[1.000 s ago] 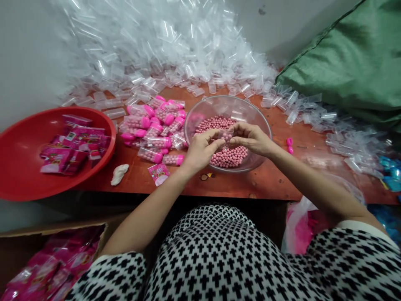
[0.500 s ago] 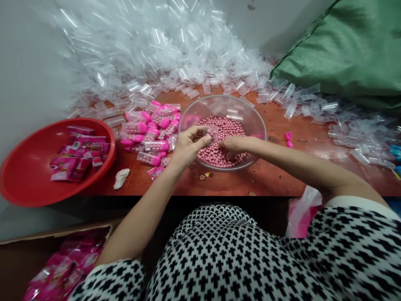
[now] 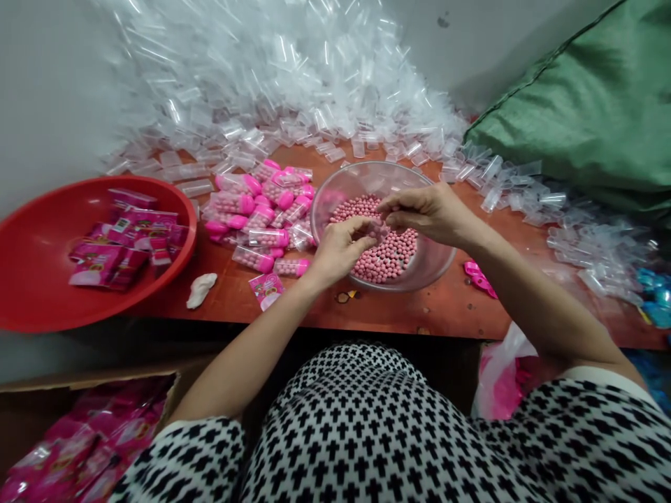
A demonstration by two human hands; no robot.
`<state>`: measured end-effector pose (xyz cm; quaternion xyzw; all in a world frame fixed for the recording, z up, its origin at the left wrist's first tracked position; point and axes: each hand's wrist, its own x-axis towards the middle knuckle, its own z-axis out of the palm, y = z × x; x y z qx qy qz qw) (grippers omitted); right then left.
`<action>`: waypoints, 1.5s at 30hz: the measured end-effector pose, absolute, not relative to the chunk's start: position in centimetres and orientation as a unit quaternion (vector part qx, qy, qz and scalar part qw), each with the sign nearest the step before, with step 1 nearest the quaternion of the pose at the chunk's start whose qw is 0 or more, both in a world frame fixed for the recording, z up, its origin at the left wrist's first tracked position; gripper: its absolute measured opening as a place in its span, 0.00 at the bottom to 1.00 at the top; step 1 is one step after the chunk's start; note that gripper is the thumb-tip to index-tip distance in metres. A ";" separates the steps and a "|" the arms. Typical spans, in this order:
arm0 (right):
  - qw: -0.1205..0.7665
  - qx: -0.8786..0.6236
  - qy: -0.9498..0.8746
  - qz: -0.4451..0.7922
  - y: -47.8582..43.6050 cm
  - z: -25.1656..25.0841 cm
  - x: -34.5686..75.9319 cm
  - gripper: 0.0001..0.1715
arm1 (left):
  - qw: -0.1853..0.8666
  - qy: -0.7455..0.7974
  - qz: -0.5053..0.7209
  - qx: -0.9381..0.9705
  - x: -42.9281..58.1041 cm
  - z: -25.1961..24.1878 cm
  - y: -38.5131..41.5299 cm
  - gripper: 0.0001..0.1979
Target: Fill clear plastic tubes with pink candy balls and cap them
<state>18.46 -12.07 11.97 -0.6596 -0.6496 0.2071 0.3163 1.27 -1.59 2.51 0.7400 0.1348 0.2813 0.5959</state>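
A clear bowl [image 3: 435, 262] of small pink candy balls [image 3: 391, 255] stands on the red-brown table [image 3: 398, 307]. My left hand [image 3: 340, 250] is closed around a small clear tube [image 3: 376, 230], held over the bowl. My right hand [image 3: 427, 209] hovers just above and to the right of it, fingers pinched together at the tube's mouth; whatever they pinch is too small to make out. Left of the bowl lies a heap of filled tubes with pink caps [image 3: 259, 209].
A large pile of empty clear tubes [image 3: 272, 84] fills the back of the table. A red basin [image 3: 31, 293] with pink packets sits at the left. A green sack [image 3: 581, 112] lies at the right. A box of pink packets [image 3: 84, 440] is below left.
My right hand rose out of the candy balls and came up to the tube's mouth. My left hand shifted slightly right with the tube.
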 end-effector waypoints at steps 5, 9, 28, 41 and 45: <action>0.335 -0.672 -0.625 0.213 -12.3 11.7 18.0 0.13 | 0.591 0.134 0.277 0.745 1.1 2.6 -1.7 0.15; 0.342 -0.656 -0.633 0.228 -12.1 11.1 18.1 0.14 | 0.582 0.144 0.275 0.752 1.2 2.7 -1.6 0.14; 0.278 -0.848 -0.450 0.023 -21.8 6.9 23.4 0.18 | 0.607 0.191 0.299 0.711 2.1 4.0 -2.6 0.14; 0.110 -0.974 -0.192 0.044 -25.7 1.8 32.4 0.22 | 0.734 0.194 0.213 0.615 2.8 4.0 -4.1 0.21; 0.349 -0.883 -0.314 0.015 -23.7 4.8 27.8 0.22 | 0.771 0.129 0.169 0.601 3.4 4.0 -5.2 0.21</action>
